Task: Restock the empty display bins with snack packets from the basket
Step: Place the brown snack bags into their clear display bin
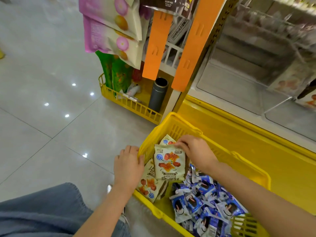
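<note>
1. Yellow basket [179, 127]: stands on the tiled floor [42, 82], its right side along the yellow shelf base [265, 134]. All places below are given from this basket.
2. Left hand [128, 166]: on the basket's left rim, thumb inside and fingers curled over the outside, gripping it.
3. Right hand [195, 149]: inside the basket toward its far end, fingertips pinching the top edge of a cream snack packet [169, 163], which stands upright with its print upside down.
4. Second cream packet [150, 183]: leans on the basket's left wall, touching the held one. The third cream packet [166, 140] shows just behind the held one.
5. Blue packets [205, 202]: a loose heap filling the basket's near half.
6. Display bins [230, 86]: clear, on the shelf beyond and right of the basket; blurred.
7. Wire tray [130, 103]: yellow, beyond the basket's far-left corner, holding a grey flask [158, 94] and green packets [116, 74].
</note>
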The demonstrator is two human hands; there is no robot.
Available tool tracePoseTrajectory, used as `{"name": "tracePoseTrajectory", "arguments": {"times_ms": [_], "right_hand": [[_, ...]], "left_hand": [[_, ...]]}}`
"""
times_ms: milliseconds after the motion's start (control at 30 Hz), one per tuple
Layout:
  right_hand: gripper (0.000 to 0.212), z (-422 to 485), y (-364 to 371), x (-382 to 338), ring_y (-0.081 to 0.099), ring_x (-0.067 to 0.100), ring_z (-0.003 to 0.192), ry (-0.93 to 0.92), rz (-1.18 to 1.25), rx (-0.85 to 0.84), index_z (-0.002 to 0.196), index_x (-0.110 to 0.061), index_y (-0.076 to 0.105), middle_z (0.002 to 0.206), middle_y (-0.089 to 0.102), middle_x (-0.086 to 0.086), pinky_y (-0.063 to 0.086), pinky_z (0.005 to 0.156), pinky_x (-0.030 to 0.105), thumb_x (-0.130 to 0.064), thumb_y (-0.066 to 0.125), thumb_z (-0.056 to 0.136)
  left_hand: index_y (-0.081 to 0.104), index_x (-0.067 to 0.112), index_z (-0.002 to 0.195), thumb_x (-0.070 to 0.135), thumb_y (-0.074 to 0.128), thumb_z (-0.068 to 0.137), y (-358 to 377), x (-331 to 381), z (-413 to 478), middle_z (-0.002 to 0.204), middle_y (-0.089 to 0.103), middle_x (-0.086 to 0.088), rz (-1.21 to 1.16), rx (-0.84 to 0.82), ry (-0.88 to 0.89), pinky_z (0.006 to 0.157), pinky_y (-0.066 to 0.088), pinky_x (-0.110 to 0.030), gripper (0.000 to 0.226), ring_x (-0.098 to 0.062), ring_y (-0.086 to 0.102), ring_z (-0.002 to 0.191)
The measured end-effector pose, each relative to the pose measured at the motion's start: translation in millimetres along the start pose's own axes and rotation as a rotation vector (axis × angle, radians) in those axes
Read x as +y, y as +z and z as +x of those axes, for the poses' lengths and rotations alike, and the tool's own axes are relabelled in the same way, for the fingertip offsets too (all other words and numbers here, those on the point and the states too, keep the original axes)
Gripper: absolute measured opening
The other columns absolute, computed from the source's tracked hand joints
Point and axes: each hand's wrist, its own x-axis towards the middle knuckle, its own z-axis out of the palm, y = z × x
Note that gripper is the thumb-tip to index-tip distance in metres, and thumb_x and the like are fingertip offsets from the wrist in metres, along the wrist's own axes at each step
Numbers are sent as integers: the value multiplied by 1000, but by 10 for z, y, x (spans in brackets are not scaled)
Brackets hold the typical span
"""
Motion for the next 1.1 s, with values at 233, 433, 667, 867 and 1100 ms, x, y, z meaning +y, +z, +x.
{"name": "tracePoseTrajectory", "arguments": {"times_ms": [233,433,667,867,1100], "right_hand": [[18,-58,-621,21,59,-2,70,-83,6,132,89,-20,69,77,64,-15,44,61,11,-29,54,93],[21,-153,-467,-2,62,-10,61,118,486,222,74,-24,63,72,64,-15,45,48,7,-20,55,93],[23,-373,-260,96,57,9,107,329,478,-193,105,-17,52,106,60,-11,50,85,19,-16,65,86],[97,-374,-303,-32,39,0,123,-64,101,-402,143,-33,22,141,38,-15,38,99,18,-41,81,66],[51,-253,-168,-40,64,2,83,77,290,-333,110,-32,47,100,63,-9,56,67,21,-48,74,70]], "left_hand": [[42,21,134,35,52,92,-330,434,59,126,46,11,-582,-171,2,91,37,-16,45,-6,44,117],[47,29,124,46,77,56,-526,612,30,108,70,1,-1178,-732,-244,63,55,-25,76,-18,71,89],[55,38,104,29,90,52,-571,356,216,102,63,7,-797,-500,-96,66,57,-24,64,-5,67,81],[43,52,114,52,80,54,-542,486,118,91,51,31,-220,-600,412,63,43,-7,70,11,54,82],[41,57,113,35,82,61,-539,514,169,112,47,33,-611,-238,148,71,43,-7,70,12,48,102]]}}
